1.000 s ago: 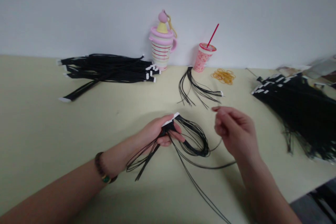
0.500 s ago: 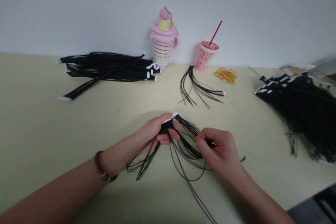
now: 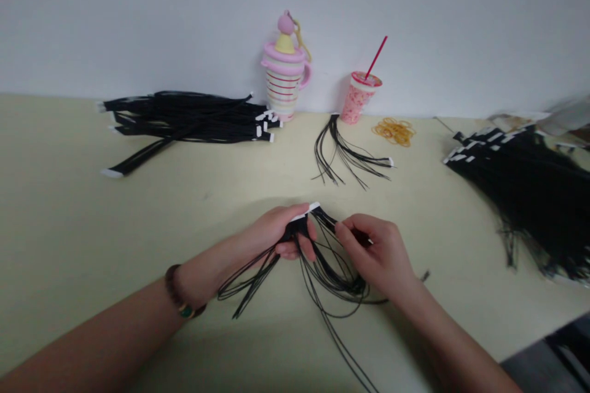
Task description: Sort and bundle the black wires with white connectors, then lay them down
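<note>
A wire harness (image 3: 329,276) of thin black wires with white connectors hangs in front of me above the table. My left hand (image 3: 281,233) is closed on its connector end, thumb on top of the white connector (image 3: 314,206) and fingers curled beneath. To the right, my right hand (image 3: 375,249) pinches a bunch of the same black wires between thumb and forefinger, just short of the connector. Loose wires loop down between both hands, and a few trail toward the table's front edge. My right palm hides part of the bundle.
Bundled black harnesses (image 3: 193,116) lie at the back left. A striped cup (image 3: 283,89), a pink tumbler (image 3: 356,101) with a straw, yellow rubber bands (image 3: 394,131) and a loose wire bunch (image 3: 338,141) sit along the wall. A large harness pile (image 3: 530,190) covers the right side.
My right hand has shifted slightly left and up along the wires, closer to the connector. The left hand keeps its hold, and the white connector sits slightly further right.
</note>
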`<control>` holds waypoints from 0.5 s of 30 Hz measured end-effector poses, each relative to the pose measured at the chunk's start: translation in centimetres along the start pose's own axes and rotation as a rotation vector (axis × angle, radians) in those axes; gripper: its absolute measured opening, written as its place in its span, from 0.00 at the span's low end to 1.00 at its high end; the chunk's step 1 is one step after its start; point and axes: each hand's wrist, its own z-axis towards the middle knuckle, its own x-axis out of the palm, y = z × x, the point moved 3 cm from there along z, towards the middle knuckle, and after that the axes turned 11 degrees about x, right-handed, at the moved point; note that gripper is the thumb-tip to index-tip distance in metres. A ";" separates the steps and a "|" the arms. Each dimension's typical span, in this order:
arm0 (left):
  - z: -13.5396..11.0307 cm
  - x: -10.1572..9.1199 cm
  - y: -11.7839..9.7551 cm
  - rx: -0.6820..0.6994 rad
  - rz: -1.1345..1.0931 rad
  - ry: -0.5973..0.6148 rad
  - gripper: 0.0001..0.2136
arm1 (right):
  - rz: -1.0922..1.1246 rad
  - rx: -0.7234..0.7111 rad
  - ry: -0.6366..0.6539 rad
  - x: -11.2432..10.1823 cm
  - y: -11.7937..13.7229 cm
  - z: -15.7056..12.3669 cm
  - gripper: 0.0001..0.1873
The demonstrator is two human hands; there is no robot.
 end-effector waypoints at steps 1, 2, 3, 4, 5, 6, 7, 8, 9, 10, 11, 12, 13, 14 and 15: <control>0.0 0.1 0.1 0.002 0.015 0.023 0.20 | -0.013 -0.020 -0.013 0.0 -0.1 0.1 0.14; 0.0 0.2 0.1 0.005 0.027 0.042 0.20 | -0.021 -0.043 -0.022 0.1 -0.1 0.1 0.13; 0.0 0.3 0.1 0.007 0.036 0.059 0.21 | -0.023 -0.063 -0.027 0.2 -0.2 0.2 0.11; -0.1 0.4 0.1 0.008 0.047 0.076 0.21 | -0.020 -0.082 -0.029 0.3 -0.2 0.2 0.09; -0.1 0.5 0.1 0.009 0.060 0.093 0.21 | -0.014 -0.100 -0.029 0.4 -0.2 0.2 0.07; -0.2 0.6 0.1 0.012 0.075 0.107 0.22 | -0.009 -0.116 -0.032 0.5 -0.2 0.1 0.06; -0.3 0.8 0.1 0.014 0.091 0.117 0.22 | -0.011 -0.131 -0.036 0.6 -0.2 0.1 0.06; -0.3 0.9 0.0 0.017 0.104 0.120 0.21 | -0.020 -0.144 -0.041 0.7 -0.1 0.1 0.06; -0.4 1.0 0.0 0.021 0.114 0.118 0.21 | -0.040 -0.156 -0.045 0.8 0.0 0.0 0.08; -0.4 1.1 -0.1 0.022 0.120 0.114 0.21 | -0.067 -0.168 -0.045 0.8 0.1 0.0 0.09; -0.5 1.2 -0.2 0.021 0.125 0.111 0.21 | -0.096 -0.179 -0.042 0.9 0.2 0.0 0.10; -0.5 1.3 -0.3 0.019 0.129 0.107 0.21 | -0.117 -0.187 -0.034 1.0 0.3 0.0 0.11; -0.6 1.3 -0.3 0.017 0.134 0.105 0.21 | -0.125 -0.195 -0.018 1.0 0.4 0.0 0.11; -0.6 1.4 -0.4 0.016 0.137 0.104 0.21 | -0.119 -0.200 0.002 1.1 0.4 0.0 0.11; -0.6 1.4 -0.5 0.015 0.140 0.102 0.21 | -0.100 -0.201 0.024 1.2 0.4 0.1 0.10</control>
